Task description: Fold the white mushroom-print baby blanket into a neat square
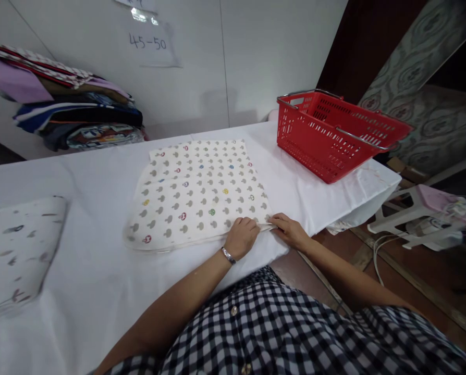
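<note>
A cream cloth printed with small mushroom shapes (197,190) lies folded flat on the white-covered table (100,260). My left hand (241,237), with a bracelet at the wrist, rests fingers curled on the cloth's near right edge. My right hand (291,229) pinches the near right corner of the same cloth, right beside the left hand. Both hands touch the cloth near the table's front edge.
A red plastic basket (334,135) stands at the table's far right end. A stack of folded fabrics (69,104) sits at the back left by the wall. Another folded patterned cloth (17,250) lies at the left. A white stool (420,213) and cables stand on the floor to the right.
</note>
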Demonstrator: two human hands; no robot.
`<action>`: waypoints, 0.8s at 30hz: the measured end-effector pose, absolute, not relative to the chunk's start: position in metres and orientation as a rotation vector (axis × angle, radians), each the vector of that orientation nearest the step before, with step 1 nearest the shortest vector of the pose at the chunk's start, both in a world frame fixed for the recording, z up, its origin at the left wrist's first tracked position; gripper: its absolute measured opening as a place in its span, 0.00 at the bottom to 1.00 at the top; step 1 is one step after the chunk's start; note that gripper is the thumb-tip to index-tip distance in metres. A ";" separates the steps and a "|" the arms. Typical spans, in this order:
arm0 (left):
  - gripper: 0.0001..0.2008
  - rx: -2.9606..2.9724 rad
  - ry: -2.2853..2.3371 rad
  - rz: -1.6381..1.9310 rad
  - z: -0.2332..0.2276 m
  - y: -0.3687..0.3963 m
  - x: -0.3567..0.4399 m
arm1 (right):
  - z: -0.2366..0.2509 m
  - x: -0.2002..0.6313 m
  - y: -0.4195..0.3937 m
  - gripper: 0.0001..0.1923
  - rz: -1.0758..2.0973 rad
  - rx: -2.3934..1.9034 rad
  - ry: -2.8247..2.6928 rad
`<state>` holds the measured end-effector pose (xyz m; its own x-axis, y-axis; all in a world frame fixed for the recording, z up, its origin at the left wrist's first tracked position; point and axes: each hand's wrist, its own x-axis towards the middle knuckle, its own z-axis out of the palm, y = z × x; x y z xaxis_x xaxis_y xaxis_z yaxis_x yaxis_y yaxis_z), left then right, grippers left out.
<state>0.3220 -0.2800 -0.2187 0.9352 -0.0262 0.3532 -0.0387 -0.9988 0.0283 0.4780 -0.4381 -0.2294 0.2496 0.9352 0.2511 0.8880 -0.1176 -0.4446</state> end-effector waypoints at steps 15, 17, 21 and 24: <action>0.07 3.053 -0.007 0.502 -0.219 -0.275 0.315 | -0.231 0.475 -0.442 0.13 0.041 -2.087 -1.615; 0.06 3.061 0.000 0.508 -0.219 -0.271 0.310 | -0.231 0.476 -0.442 0.13 0.061 -2.075 -1.616; 0.07 3.072 0.053 0.556 -0.219 -0.260 0.292 | -0.232 0.479 -0.443 0.13 0.089 -2.053 -1.601; 0.08 3.097 0.123 0.562 -0.217 -0.252 0.276 | -0.232 0.481 -0.443 0.13 0.104 -2.023 -1.588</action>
